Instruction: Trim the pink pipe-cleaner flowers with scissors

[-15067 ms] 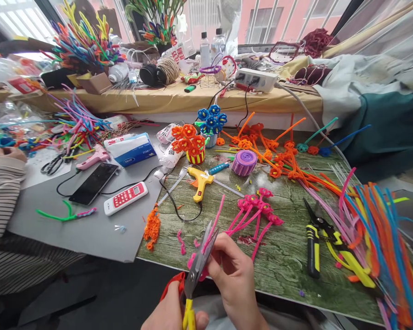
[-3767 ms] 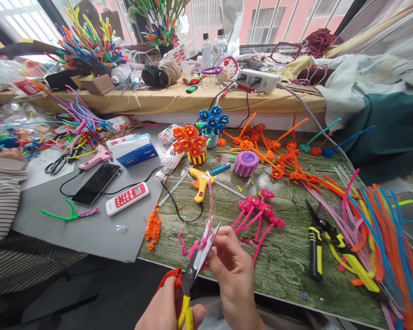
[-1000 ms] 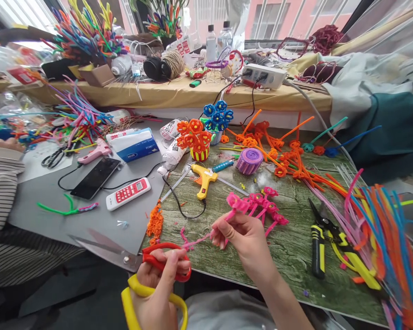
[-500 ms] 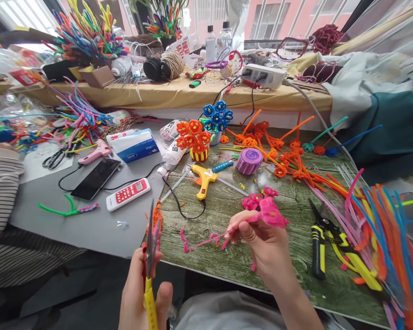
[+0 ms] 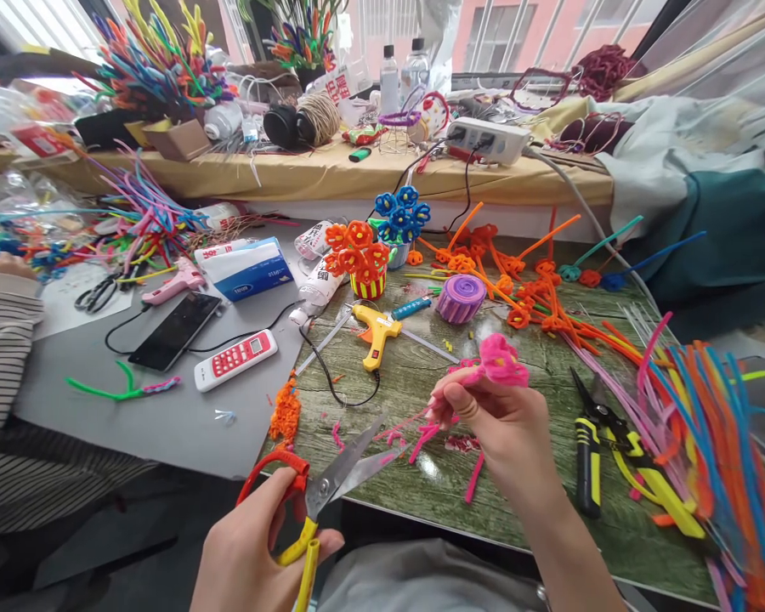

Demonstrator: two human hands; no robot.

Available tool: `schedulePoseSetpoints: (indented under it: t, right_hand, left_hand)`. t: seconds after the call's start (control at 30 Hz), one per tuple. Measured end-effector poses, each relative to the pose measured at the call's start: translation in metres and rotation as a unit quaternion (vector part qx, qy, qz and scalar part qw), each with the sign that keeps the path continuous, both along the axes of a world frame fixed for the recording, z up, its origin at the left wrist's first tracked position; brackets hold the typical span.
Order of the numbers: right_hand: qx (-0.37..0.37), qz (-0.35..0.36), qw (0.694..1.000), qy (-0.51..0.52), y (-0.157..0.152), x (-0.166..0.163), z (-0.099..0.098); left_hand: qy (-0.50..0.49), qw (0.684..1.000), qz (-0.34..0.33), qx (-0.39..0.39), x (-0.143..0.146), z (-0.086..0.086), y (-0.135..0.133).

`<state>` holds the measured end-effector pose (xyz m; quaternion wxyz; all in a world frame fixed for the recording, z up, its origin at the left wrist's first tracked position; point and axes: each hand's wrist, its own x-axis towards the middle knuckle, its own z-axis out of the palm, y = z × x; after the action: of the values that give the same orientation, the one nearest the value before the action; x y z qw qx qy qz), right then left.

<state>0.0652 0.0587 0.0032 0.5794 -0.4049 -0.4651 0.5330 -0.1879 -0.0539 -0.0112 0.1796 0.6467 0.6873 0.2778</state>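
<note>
One pink pipe-cleaner flower [image 5: 498,360], fuzzy and curled into a rosette, sits just right of the frame's centre, pinched by its thin stem in the right hand [image 5: 507,425], whose fingers are closed on it. The stem trails down and left toward the one pair of scissors [image 5: 331,486], whose two steel blades stand parted with their tips near the stem's ragged end. The left hand [image 5: 255,552], at the bottom centre, is clamped through the scissors' red and yellow loop handles. The two hands are apart, the flower above and to the right of the blades.

Short pink offcuts [image 5: 421,438] lie scattered on the green wood-grain mat [image 5: 535,484] that covers the desk below the hands. Further up sit one yellow glue gun [image 5: 375,330], one round purple coil [image 5: 461,297], and two small pots of flowers, one orange [image 5: 357,259] and one blue [image 5: 401,212]. At the right edge lies one pair of yellow-and-black pliers [image 5: 585,455] beside a thick sheaf of straight, many-coloured pipe cleaners [image 5: 707,442]. At the left edge is another person's striped sleeve [image 5: 0,357].
</note>
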Motion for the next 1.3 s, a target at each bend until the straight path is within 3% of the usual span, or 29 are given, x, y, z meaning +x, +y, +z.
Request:
schedulePoseSetpoints:
  t: [0.37, 0.73, 1.3]
  right_hand:
    - [-0.001, 0.014, 1.000, -0.019, 0.004, -0.007, 0.006]
    - [0.001, 0.020, 1.000, -0.010, 0.002, -0.009, 0.005]
    - [-0.001, 0.019, 1.000, 0.001, 0.002, -0.010, 0.007]
  left_hand:
    - [0.021, 0.996, 0.082, 0.001, 0.020, 0.003, -0.004]
    - [0.001, 0.996, 0.089, -0.003, 0.015, -0.005, -0.008]
    - [0.049, 0.995, 0.088, 0.001, 0.013, -0.009, -0.008]
